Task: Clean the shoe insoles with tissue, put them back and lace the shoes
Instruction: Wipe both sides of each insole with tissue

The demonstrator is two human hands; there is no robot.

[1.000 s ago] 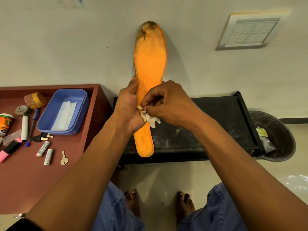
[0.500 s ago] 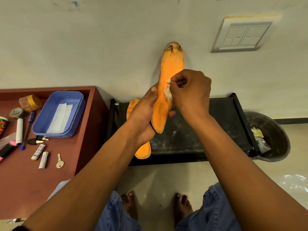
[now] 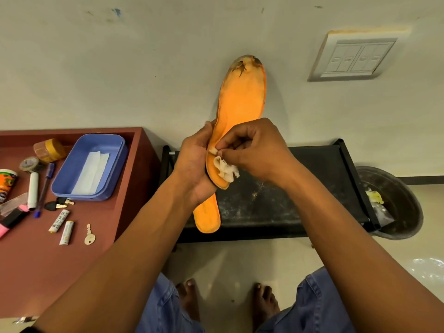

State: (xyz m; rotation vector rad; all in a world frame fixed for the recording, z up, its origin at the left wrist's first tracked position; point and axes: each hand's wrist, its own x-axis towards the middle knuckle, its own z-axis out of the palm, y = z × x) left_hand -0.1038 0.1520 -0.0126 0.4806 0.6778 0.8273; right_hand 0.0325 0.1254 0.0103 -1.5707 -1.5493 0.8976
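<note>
On your far left the red table [image 3: 36, 260] carries the blue tray [image 3: 72, 174] with a fresh folded tissue [image 3: 92, 171] lying in it, beside pens, batteries and a key [image 3: 89, 235]. Your left hand [image 3: 194, 162] wraps its fingers round the edge of the upright orange insole [image 3: 242, 102], and a second insole [image 3: 207, 217] shows below that hand, over the black rack [image 3: 324, 188] — whether the hand holds it too, you cannot tell from here. Your right hand [image 3: 254, 150] has its fingers curled, pinching a crumpled tissue wad [image 3: 225, 169] against the heel end of the upright insole. Half a second ago that wad was up near the middle of the insole; it has now come down to the heel, so one wiping stroke looks finished. The toe tip is dark and frayed — probably the next spot. At the far right stands the bin [image 3: 396, 207]. No shoes are in view, so refitting and lacing lie ahead.
</note>
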